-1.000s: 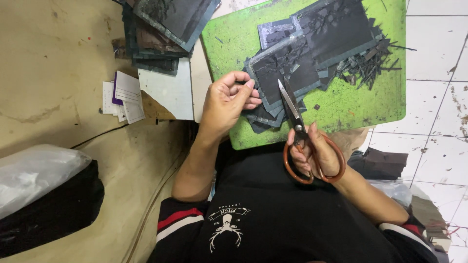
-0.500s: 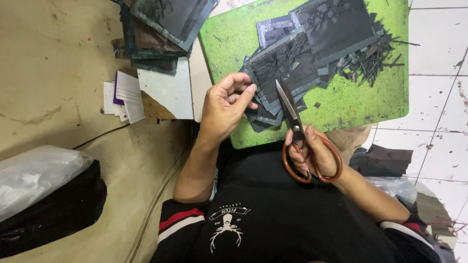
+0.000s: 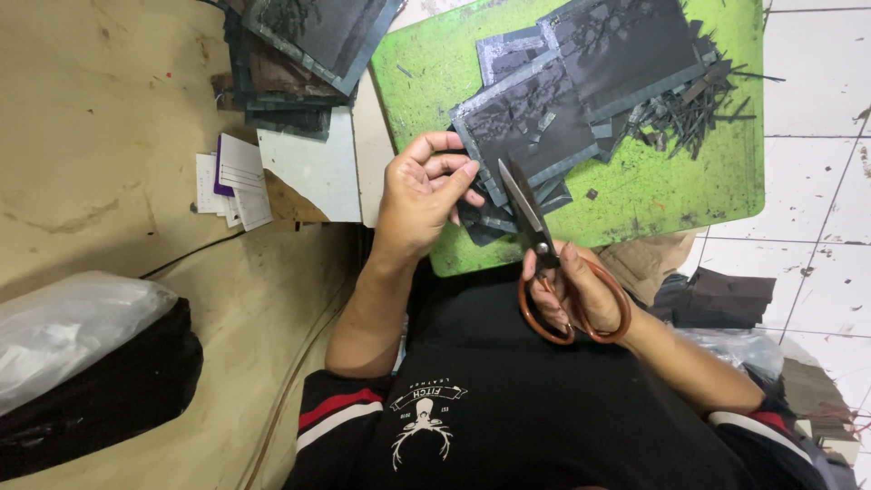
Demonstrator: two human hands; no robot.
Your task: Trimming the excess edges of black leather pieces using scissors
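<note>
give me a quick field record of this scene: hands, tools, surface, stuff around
left hand: pinches a dark sheet piece at the board's near edge
right hand: grips scissors with orange-brown handles, blades shut, tips pointing at the piece
surface: green cutting board
on board: dark cut sheets, thin dark offcut strips
left of board: stack of dark sheets, paper cards, plastic-covered black bag

Scissors (image 3: 544,254) orange handles; mat (image 3: 653,181) green (dark grey sheets (image 3: 535,118)).

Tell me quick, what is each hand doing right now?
Left hand: fingers curled, pinching a dark fabric piece at its edge.
Right hand: closed around the orange handles of the scissors.
</note>
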